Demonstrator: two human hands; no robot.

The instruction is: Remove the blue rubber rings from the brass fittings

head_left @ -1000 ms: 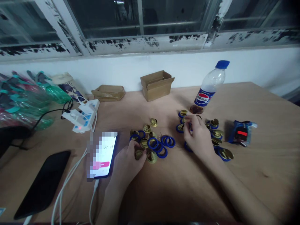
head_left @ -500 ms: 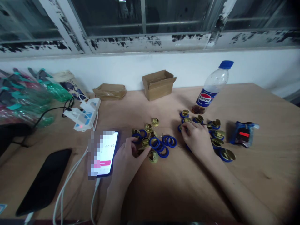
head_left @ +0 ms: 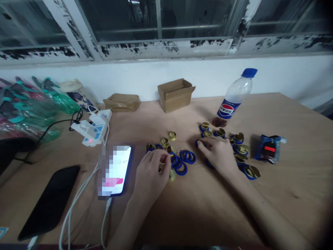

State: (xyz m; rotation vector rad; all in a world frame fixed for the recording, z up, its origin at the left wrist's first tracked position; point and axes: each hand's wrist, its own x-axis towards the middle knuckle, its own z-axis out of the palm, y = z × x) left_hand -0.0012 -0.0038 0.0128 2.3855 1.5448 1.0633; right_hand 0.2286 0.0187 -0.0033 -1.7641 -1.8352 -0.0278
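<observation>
My left hand [head_left: 153,171] is over the middle of the table, thumb and fingers pinched together among the loose pieces; what they hold, if anything, is hidden. Right beside its fingertips lie several loose blue rings [head_left: 181,169] and several round gold metal pieces with a raised bar, such as this gold piece [head_left: 164,141]. My right hand [head_left: 219,152] has its thumb and fingers closed on a blue ring [head_left: 197,143] with a gold piece at the left edge of a cluster. Several gold pieces seated on blue rings [head_left: 252,171] surround that hand, and it partly covers some.
A cola bottle [head_left: 229,107] stands behind the right cluster. To its right lies a small plastic-wrapped packet [head_left: 269,149]. An open cardboard box [head_left: 177,97] is at the back. Left are a lit phone [head_left: 118,173], a dark phone [head_left: 49,203], cables and a power strip [head_left: 95,128].
My left hand has moved slightly right, its spread thumb and fingers closing together near the loose rings. My right hand's fingertips have shifted slightly left, along with the blue ring.
</observation>
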